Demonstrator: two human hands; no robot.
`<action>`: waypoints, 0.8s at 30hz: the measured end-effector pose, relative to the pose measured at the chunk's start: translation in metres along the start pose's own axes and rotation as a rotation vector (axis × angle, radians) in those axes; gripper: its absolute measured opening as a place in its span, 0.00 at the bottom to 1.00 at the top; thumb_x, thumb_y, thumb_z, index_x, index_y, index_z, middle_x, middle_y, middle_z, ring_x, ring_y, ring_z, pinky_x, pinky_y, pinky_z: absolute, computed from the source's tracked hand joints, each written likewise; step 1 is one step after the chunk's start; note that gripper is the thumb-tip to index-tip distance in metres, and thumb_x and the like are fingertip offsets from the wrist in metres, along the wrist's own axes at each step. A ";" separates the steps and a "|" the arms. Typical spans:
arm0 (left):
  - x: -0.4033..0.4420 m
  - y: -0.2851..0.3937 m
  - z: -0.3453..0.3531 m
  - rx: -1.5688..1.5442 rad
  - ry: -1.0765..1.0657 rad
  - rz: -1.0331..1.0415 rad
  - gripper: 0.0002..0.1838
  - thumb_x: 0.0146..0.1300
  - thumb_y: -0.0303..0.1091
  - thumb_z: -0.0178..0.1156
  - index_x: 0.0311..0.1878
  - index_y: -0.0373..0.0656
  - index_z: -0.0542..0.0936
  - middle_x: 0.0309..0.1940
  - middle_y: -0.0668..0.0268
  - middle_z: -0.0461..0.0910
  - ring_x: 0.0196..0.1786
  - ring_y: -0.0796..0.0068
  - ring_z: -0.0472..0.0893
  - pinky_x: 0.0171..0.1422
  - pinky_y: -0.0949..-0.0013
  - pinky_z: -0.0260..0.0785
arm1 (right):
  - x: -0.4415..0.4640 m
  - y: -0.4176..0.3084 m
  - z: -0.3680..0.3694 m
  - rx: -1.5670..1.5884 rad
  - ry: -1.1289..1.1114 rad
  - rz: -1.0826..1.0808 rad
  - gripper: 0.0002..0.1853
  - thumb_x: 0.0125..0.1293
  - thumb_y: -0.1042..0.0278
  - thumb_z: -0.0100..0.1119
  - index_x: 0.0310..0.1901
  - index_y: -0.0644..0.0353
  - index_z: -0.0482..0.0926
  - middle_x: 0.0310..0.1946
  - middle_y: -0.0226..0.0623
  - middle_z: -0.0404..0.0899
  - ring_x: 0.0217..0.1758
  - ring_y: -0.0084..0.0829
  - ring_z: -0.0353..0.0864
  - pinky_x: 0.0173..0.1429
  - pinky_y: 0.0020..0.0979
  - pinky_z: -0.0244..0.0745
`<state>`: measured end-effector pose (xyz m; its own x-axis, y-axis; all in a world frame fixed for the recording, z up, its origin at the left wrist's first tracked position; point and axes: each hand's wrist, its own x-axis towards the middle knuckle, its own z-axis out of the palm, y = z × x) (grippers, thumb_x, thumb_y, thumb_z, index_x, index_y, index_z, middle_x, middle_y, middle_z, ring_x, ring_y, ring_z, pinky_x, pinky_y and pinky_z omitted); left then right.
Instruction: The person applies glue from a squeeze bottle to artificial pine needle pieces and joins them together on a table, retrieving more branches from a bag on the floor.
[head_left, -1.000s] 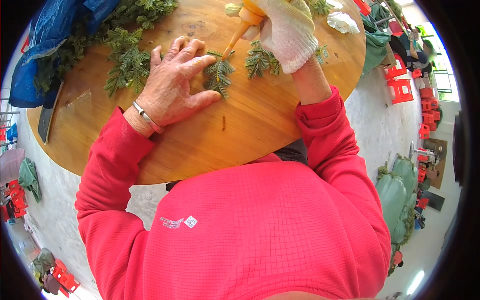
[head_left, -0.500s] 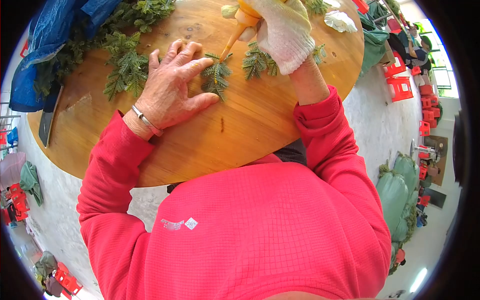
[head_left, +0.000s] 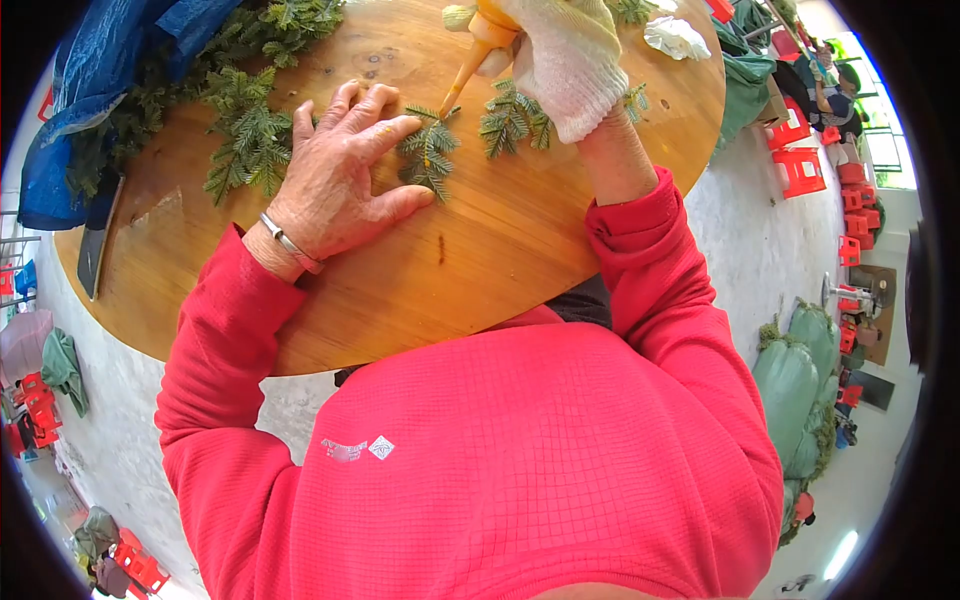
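"Sprig (head_left: 428, 157) lies flat, well inside the near edge of the table (head_left: 400, 300), and your left hand (head_left: 335, 185) spreads wide, thumb and forefinger bracketing it! Why?"

"Steadying it, I'd judge! And your gloved right hand (head_left: 572, 75) wraps the orange bottle (head_left: 492, 26), nozzle (head_left: 464, 82) slanting down to the sprig's far end, probably for close aim."

Orange bottle (head_left: 494, 25) partly beyond top edge.

Orange bottle (head_left: 493, 24), green sprig (head_left: 428, 152) — and a pinkish-red sleeve (head_left: 655, 250), grid-patterned — over honey-brown wood (head_left: 400, 290).
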<state>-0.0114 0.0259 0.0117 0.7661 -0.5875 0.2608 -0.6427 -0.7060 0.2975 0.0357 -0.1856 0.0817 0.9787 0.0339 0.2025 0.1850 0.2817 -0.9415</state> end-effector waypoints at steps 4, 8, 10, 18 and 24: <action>0.000 -0.001 0.000 0.007 0.002 0.003 0.36 0.47 0.44 0.76 0.62 0.49 0.78 0.69 0.59 0.69 0.76 0.53 0.60 0.75 0.45 0.45 | 0.002 0.000 -0.003 -0.079 -0.008 -0.007 0.08 0.70 0.64 0.62 0.40 0.58 0.76 0.20 0.25 0.74 0.15 0.16 0.69 0.17 0.20 0.66; 0.000 -0.001 0.000 0.004 0.005 0.011 0.35 0.47 0.44 0.76 0.62 0.48 0.78 0.69 0.59 0.70 0.76 0.53 0.60 0.74 0.45 0.46 | 0.002 0.001 -0.003 -0.062 -0.001 -0.041 0.08 0.70 0.64 0.62 0.40 0.58 0.76 0.19 0.26 0.75 0.14 0.16 0.69 0.17 0.20 0.66; -0.001 -0.002 0.001 0.004 0.011 0.016 0.35 0.47 0.44 0.76 0.62 0.48 0.78 0.69 0.58 0.70 0.76 0.54 0.61 0.74 0.46 0.46 | 0.003 0.002 -0.003 -0.068 -0.020 -0.046 0.08 0.70 0.64 0.62 0.40 0.58 0.76 0.19 0.26 0.75 0.14 0.17 0.69 0.16 0.20 0.66; -0.001 -0.005 0.005 0.002 0.049 0.041 0.35 0.48 0.49 0.74 0.61 0.49 0.78 0.68 0.57 0.71 0.74 0.50 0.63 0.72 0.42 0.48 | 0.004 -0.003 -0.009 -0.209 0.000 -0.042 0.08 0.72 0.63 0.60 0.40 0.59 0.76 0.20 0.27 0.76 0.14 0.17 0.70 0.17 0.19 0.66; 0.000 0.002 0.003 0.094 0.020 0.018 0.35 0.52 0.51 0.72 0.63 0.49 0.77 0.69 0.56 0.69 0.75 0.48 0.61 0.75 0.39 0.45 | 0.008 -0.005 -0.016 0.191 -0.081 -0.133 0.08 0.74 0.64 0.56 0.41 0.60 0.76 0.27 0.31 0.78 0.21 0.19 0.73 0.19 0.21 0.67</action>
<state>-0.0130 0.0234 0.0097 0.7533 -0.5930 0.2843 -0.6521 -0.7298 0.2055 0.0440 -0.2022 0.0842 0.9353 0.0587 0.3491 0.2840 0.4643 -0.8389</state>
